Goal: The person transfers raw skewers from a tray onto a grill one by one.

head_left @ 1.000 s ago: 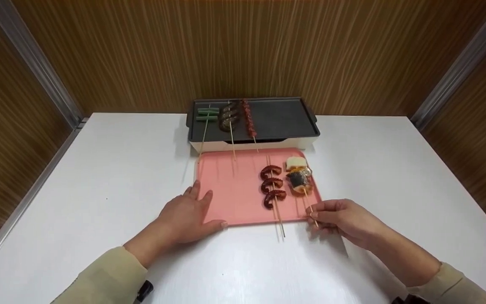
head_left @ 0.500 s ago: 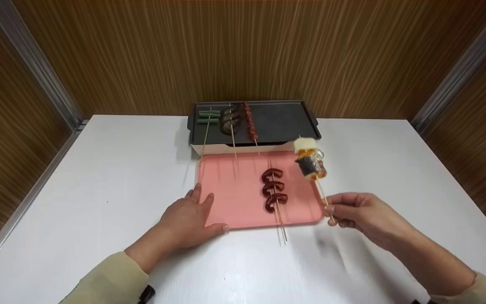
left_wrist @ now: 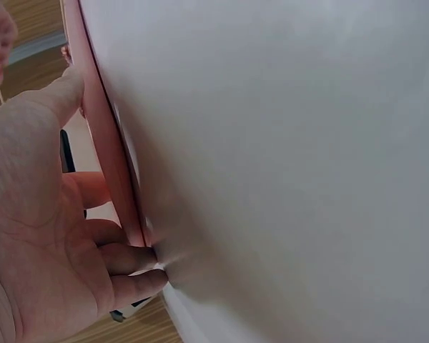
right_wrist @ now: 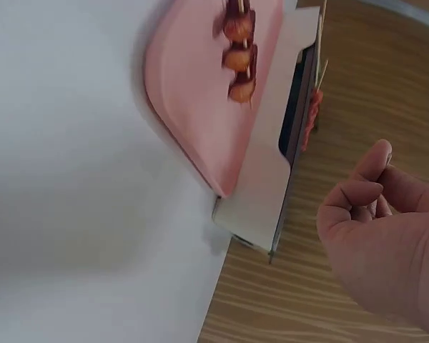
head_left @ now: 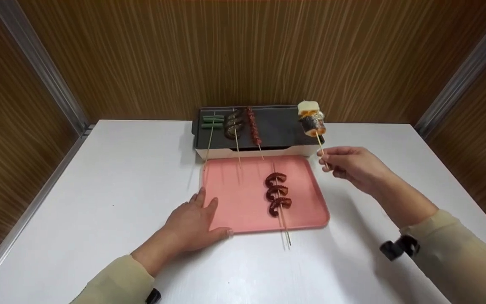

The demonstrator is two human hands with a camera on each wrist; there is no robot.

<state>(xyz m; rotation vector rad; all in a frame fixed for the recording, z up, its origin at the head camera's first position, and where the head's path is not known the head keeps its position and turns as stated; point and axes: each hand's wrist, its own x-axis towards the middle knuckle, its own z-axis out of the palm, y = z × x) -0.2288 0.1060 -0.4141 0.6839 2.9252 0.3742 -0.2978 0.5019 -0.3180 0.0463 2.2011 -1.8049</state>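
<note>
My right hand pinches the stick of a food skewer with a white block, an orange layer and a dark silvery roll on it. In the head view the skewer points up and overlaps the right end of the black grill plate; the right wrist view hides it behind the hand. My left hand lies with fingers spread at the front left corner of a pink tray, its thumb along the front rim. A skewer of dark red curled pieces lies on the tray.
On the grill plate's left half lie a green-piece skewer, a dark brown skewer and a red skewer. Their sticks stick out over the tray's back edge. Wood-patterned walls enclose the white table.
My right hand has lifted the white-and-dark skewer off the tray's right side and carried it up and away from me to the grill. The left hand stays at the tray corner.
</note>
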